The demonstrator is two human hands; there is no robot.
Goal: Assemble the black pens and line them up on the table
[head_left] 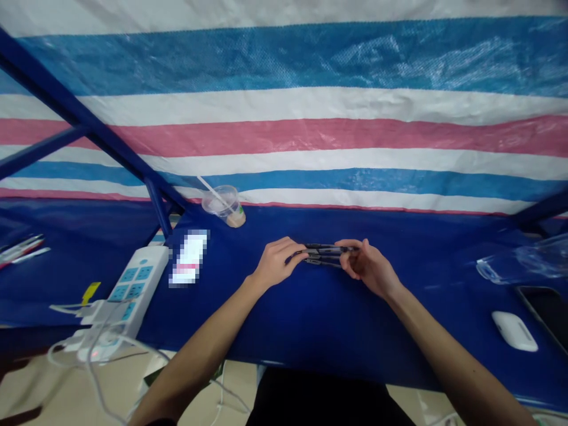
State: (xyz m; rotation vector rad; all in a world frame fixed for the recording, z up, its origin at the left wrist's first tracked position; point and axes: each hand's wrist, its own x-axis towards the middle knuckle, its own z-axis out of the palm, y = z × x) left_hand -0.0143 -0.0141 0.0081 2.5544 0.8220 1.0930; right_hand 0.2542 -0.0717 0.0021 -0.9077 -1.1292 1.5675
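Over the middle of the blue table (302, 319), both hands hold a dark, slender object with thin parallel bars (323, 253), like a folded frame. Its exact kind is too small and blurred to tell. My left hand (279, 260) pinches the left end between thumb and fingers. At the other end, my right hand (366, 263) has its fingers curled round the bars. The object lies roughly level from hand to hand, and both ends are partly hidden by fingers.
A clear plastic cup (224, 204) with a straw stands at the back. Left are a lit phone (190, 258) and a white power strip (139, 278) with cables. To the right lie a clear plastic bottle (523, 260), a white earbud case (515, 331) and a dark phone (545, 310).
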